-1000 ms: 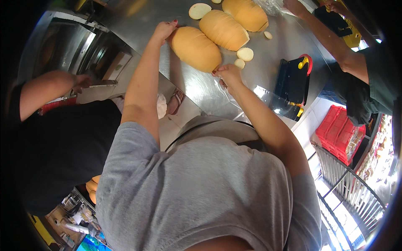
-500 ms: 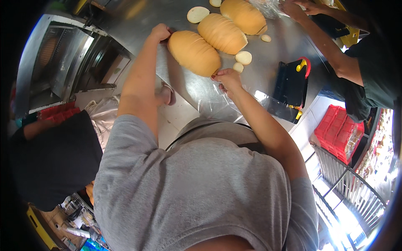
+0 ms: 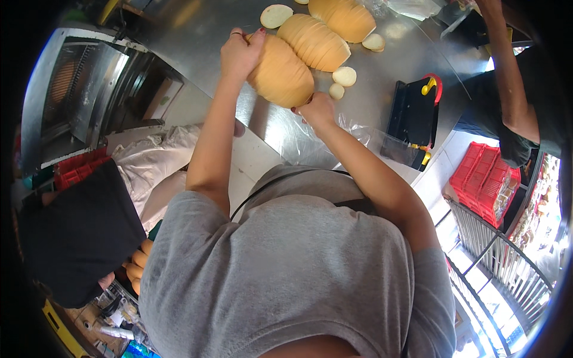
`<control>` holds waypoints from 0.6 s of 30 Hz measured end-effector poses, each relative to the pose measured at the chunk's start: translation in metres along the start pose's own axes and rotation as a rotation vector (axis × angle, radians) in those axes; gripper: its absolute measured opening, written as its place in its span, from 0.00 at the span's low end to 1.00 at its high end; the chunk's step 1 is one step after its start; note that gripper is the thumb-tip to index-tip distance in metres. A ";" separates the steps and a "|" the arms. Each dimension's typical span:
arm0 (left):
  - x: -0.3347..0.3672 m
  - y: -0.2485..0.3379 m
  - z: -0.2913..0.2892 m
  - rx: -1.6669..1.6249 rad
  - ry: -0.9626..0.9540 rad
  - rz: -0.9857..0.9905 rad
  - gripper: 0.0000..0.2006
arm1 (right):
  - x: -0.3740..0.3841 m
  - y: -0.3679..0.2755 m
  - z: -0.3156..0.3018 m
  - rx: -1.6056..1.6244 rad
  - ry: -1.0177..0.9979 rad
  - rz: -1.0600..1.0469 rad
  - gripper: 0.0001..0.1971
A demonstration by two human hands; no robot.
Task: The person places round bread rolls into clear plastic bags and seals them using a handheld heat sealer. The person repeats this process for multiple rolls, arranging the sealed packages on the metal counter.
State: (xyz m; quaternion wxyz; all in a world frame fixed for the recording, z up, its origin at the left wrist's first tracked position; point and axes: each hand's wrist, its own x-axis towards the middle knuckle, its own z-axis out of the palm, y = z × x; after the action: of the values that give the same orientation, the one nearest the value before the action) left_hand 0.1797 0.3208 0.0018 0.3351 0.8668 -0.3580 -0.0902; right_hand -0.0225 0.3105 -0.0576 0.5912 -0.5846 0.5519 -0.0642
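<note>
The oval sliced bread loaves (image 3: 280,74) were golden tan, striped crosswise by fine parallel cuts, and the round bread end pieces (image 3: 344,76) were creamy white with thin tan edges, against the silvery grey steel bench (image 3: 197,36). The left hand (image 3: 242,55) had dark red nails. The black plastic case (image 3: 412,116) carried red and yellow parts, the plastic crates (image 3: 477,173) were bright red, and the person's fabric T-shirt (image 3: 274,262) was plain heathered grey.

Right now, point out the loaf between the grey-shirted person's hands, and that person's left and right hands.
Loaf (image 3: 282,73), head view: middle of its crust.
Left hand (image 3: 240,56), head view: back of the hand.
Right hand (image 3: 317,110), head view: back of the hand.
</note>
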 end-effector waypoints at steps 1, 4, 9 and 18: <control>-0.012 0.014 -0.004 -0.011 0.056 0.058 0.28 | 0.005 0.007 0.003 -0.028 0.005 -0.022 0.10; -0.044 0.049 -0.008 0.079 0.149 0.308 0.25 | 0.022 0.040 0.014 -0.128 0.146 -0.197 0.14; -0.089 0.070 0.005 0.171 0.327 0.705 0.21 | 0.016 0.043 -0.017 -0.362 -0.166 -0.151 0.32; -0.125 0.063 0.004 0.037 0.307 0.759 0.24 | -0.185 -0.046 -0.166 -0.631 0.088 -0.771 0.28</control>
State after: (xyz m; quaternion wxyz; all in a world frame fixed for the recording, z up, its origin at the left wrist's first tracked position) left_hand 0.0517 0.3716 0.0289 0.3783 0.6824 -0.5999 0.1770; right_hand -0.1881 0.3268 0.1325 0.2950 -0.8931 0.3127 -0.1324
